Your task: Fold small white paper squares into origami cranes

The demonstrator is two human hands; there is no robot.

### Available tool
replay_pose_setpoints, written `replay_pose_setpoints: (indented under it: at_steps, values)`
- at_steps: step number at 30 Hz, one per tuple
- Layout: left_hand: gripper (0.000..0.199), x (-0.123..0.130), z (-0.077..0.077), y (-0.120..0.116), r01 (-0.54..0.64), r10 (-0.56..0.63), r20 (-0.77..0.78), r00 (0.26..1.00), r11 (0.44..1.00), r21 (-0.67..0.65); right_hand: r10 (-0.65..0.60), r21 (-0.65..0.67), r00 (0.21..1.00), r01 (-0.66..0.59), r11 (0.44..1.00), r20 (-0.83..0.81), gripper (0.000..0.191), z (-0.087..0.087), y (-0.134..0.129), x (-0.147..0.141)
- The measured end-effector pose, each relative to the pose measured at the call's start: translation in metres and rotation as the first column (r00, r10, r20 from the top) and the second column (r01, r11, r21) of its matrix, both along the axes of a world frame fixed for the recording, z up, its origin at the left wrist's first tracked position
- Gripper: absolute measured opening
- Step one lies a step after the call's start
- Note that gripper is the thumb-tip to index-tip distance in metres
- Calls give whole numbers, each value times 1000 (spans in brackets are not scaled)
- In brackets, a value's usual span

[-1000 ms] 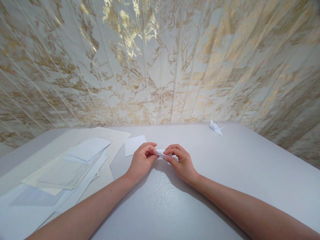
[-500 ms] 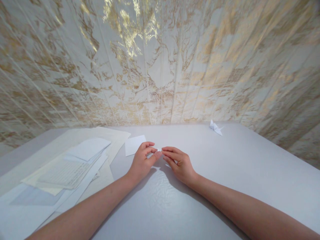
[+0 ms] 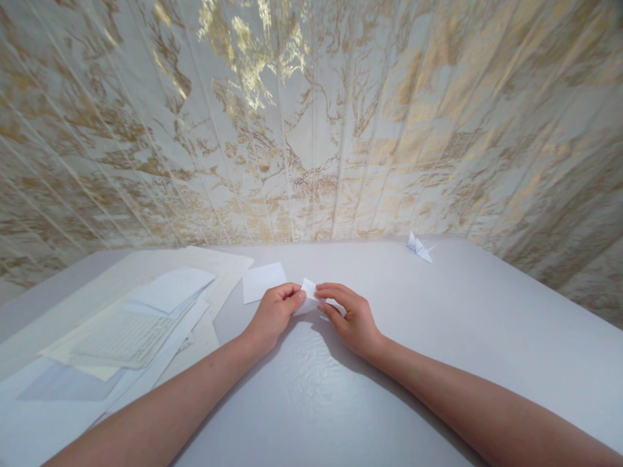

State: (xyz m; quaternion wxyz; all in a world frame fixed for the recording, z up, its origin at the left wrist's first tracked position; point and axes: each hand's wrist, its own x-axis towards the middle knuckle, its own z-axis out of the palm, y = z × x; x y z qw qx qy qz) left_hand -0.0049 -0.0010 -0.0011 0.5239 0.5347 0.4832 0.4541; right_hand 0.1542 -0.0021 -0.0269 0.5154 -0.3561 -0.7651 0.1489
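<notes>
A small folded piece of white paper [image 3: 308,288] is held above the middle of the table, one corner pointing up. My left hand [image 3: 275,315] pinches its left side between thumb and fingers. At its right edge, the fingertips of my right hand [image 3: 354,320] close on the paper, thumb below and fingers above. The lower part of the paper blends with the pale tabletop, so its folds are hard to make out. Just behind my left hand lies a flat white paper sheet [image 3: 263,281].
Loose papers and a page with lines of writing [image 3: 121,338] are piled at the left. A white folded-paper figure [image 3: 419,248] rests at the back right of the white table [image 3: 467,324]. Behind the table hangs a gold-patterned curtain [image 3: 311,130].
The folded paper has turned, so more of its surface shows between my hands. My left hand has shifted slightly left and its fingers have curled in. My right hand has barely moved.
</notes>
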Motion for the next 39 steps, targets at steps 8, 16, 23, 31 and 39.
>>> replay_pose_setpoints:
  at_steps: [8, 16, 23, 31, 39]
  values:
    - [18, 0, 7, 1, 33, -27, 123, 992, 998, -52, -17, -20, 997, 16, 1000, -71, 6, 3, -1, -1]
    - [25, -4, 1, 5, 102, -96, 107, 990, 994, -49, -5, 28, 999, 6, 1000, -40, 9, 3, -3, 0]
    - [19, -4, 0, 5, 106, -96, 145, 985, 993, -60, -14, 29, 999, 15, 999, -34, 8, 4, -3, 1]
    - [16, -3, 0, 5, 108, -101, 181, 978, 994, -30, -9, 12, 999, 9, 1000, -53, 8, 4, -2, 1]
    - [14, -2, -2, 6, 115, -105, 179, 978, 992, -46, 22, 4, 995, -22, 1000, -97, 6, 4, -1, 1]
